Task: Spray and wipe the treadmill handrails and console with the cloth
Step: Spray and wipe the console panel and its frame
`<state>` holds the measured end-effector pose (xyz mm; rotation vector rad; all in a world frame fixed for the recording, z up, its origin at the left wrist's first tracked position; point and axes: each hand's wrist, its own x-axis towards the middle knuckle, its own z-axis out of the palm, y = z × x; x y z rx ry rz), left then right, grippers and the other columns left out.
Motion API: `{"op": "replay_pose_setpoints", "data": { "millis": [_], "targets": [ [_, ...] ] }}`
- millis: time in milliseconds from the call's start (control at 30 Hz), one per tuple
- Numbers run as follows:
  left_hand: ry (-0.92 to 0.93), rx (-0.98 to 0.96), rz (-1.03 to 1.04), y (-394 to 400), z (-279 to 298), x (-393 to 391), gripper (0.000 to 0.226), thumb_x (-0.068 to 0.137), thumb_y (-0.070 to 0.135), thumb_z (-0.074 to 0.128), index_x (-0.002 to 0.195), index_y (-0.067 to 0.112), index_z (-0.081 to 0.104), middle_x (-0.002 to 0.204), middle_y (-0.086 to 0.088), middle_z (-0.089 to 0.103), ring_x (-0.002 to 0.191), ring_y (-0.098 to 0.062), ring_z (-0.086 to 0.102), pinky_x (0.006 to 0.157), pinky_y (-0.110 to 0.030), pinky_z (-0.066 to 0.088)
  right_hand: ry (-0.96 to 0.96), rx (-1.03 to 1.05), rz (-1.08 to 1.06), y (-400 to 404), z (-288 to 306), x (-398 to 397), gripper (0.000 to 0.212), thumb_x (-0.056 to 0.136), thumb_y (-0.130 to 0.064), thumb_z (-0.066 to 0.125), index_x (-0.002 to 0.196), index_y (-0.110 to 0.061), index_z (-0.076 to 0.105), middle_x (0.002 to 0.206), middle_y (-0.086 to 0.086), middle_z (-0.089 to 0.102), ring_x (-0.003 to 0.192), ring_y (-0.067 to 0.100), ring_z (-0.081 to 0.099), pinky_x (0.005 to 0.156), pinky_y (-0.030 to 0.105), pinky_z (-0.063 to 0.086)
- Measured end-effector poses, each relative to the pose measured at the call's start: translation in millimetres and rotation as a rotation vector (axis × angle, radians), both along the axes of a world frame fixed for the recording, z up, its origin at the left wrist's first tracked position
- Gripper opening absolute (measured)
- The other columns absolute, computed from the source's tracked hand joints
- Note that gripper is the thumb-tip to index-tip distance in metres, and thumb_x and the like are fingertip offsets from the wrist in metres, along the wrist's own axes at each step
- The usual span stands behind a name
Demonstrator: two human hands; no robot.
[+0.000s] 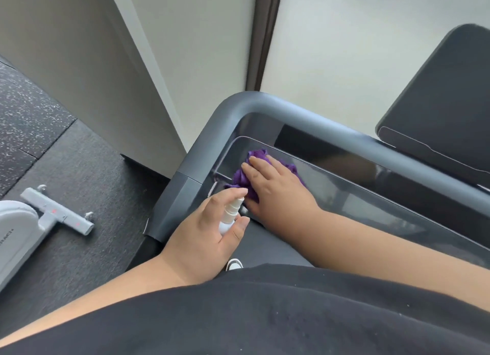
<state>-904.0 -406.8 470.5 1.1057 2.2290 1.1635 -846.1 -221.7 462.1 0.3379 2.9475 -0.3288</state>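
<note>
A crumpled purple cloth (242, 178) lies on the glossy dark console tray (344, 184) of the treadmill, near its left end. My right hand (275, 188) presses flat on the cloth with straight fingers. My left hand (204, 238) grips a small white spray bottle (232, 212), its nozzle pointing up toward the cloth and its lower part hidden in my palm. The grey handrail (254, 104) curves round the tray's left corner and runs down to the lower left. The dark screen (445, 100) rises at the upper right.
A white machine base with a grey crossbar (57, 212) stands on the dark speckled floor (31, 110) at the left. A pale wall and a frosted window with a dark frame (261, 36) lie behind the treadmill. My black shirt fills the bottom.
</note>
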Motion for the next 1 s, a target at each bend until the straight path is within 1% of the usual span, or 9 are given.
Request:
{"op": "replay_pose_setpoints", "data": {
  "millis": [100,200,333,433,533,633,733,833,1000],
  "targets": [
    [0.023,-0.012,0.006,3.1,0.2,0.4,0.043,0.091,0.05,0.048,0.132,0.051,0.034,0.106,0.014,0.06,0.091,0.002,0.057,0.081,-0.005,0.039,0.044,0.034,0.042,4.2,-1.7,27.7,0.063,0.091,-0.048,0.054,0.138,-0.007,0.054,0.141,0.012,0.054,0.131,0.035,0.048,0.114,0.046,0.035],
    [0.043,-0.036,-0.023,4.4,2.0,-1.2,0.043,0.09,0.051,0.047,0.131,0.052,0.033,0.104,0.014,0.059,0.088,-0.001,0.058,0.078,-0.01,0.041,0.079,0.08,0.086,5.9,-2.2,16.4,0.061,0.093,-0.046,0.054,0.136,-0.002,0.055,0.135,0.015,0.057,0.125,0.034,0.052,0.113,0.044,0.035],
    [0.08,-0.082,0.009,11.5,6.1,-4.0,0.04,0.095,0.05,0.05,0.132,0.05,0.034,0.109,0.025,0.055,0.094,0.009,0.054,0.076,0.001,0.033,-0.065,0.101,0.143,5.3,-2.5,-36.6,0.071,0.094,-0.045,0.015,0.153,-0.007,0.026,0.157,0.011,0.03,0.143,0.034,0.026,0.116,0.045,0.022],
    [0.07,-0.095,0.035,23.5,12.1,-2.7,0.039,0.093,0.048,0.051,0.129,0.052,0.036,0.108,0.024,0.055,0.096,0.007,0.054,0.075,0.001,0.034,-0.085,0.07,0.106,9.7,-9.1,-49.5,0.07,0.096,-0.045,0.032,0.156,-0.013,0.017,0.162,0.007,0.019,0.147,0.033,0.015,0.118,0.045,0.019],
    [0.078,-0.077,0.012,34.1,16.8,5.1,0.039,0.091,0.054,0.047,0.129,0.052,0.037,0.112,0.028,0.053,0.097,0.009,0.054,0.076,0.0,0.036,-0.031,0.032,0.081,16.4,-5.2,-20.7,0.068,0.095,-0.052,0.029,0.152,-0.016,0.031,0.157,0.005,0.031,0.143,0.031,0.027,0.117,0.044,0.024],
    [0.081,-0.072,-0.04,35.6,14.8,11.1,0.035,0.096,0.052,0.047,0.129,0.054,0.035,0.118,0.029,0.052,0.093,0.01,0.054,0.077,-0.002,0.036,0.158,-0.034,-0.147,32.2,-2.9,35.4,0.059,0.089,-0.048,0.061,0.137,-0.014,0.055,0.138,0.007,0.055,0.127,0.033,0.048,0.11,0.043,0.038],
    [0.088,-0.065,-0.129,40.3,15.0,14.2,0.036,0.097,0.045,0.052,0.13,0.049,0.038,0.124,0.033,0.047,0.097,0.01,0.054,0.081,0.0,0.035,0.082,-0.032,-0.33,56.5,-4.9,101.8,0.061,0.09,-0.053,0.053,0.14,-0.018,0.052,0.146,0.004,0.049,0.136,0.03,0.042,0.115,0.042,0.033],
    [0.124,-0.034,-0.195,50.2,17.0,17.6,0.045,0.09,0.043,0.049,0.133,0.036,0.038,0.127,0.025,0.048,0.105,0.003,0.052,0.087,-0.001,0.034,-0.001,-0.034,-0.438,71.6,-3.9,140.3,0.068,0.09,-0.059,0.041,0.146,-0.02,0.045,0.152,0.003,0.043,0.142,0.027,0.035,0.118,0.041,0.026],
    [0.146,-0.007,-0.27,67.7,19.1,22.6,0.045,0.091,0.042,0.048,0.134,0.034,0.038,0.125,0.014,0.052,0.102,-0.004,0.055,0.088,-0.001,0.033,0.11,0.094,-0.424,57.7,-3.1,115.8,0.058,0.088,-0.048,0.06,0.133,-0.012,0.059,0.134,0.012,0.059,0.126,0.035,0.05,0.111,0.043,0.037]
  ]
}}
